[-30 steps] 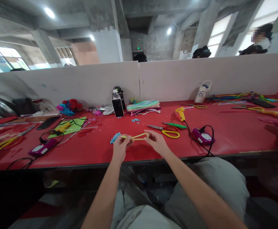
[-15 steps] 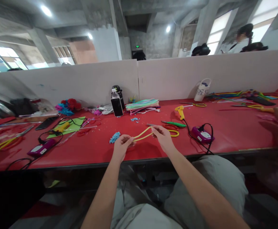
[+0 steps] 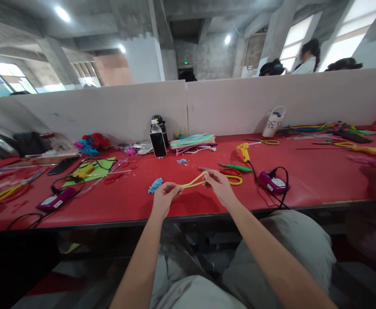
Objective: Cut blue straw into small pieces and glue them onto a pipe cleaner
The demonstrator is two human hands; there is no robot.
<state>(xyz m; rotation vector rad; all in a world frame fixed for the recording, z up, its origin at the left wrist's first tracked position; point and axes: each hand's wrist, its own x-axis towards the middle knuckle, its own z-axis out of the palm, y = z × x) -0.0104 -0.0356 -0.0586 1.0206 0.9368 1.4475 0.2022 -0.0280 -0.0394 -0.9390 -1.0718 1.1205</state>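
Yellow strip held as a loop above the worktop
Nearer than the phone, it is pinched by the left hand and right hand, seemingly to spread the loop. The phone is apparently propped by a bottle; writing on the cup, right of the phone, is illegible.

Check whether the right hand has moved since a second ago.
Yes, rightward: judged against the yellow-handled scissors, the right hand has shifted toward their handles and now partly hides them.
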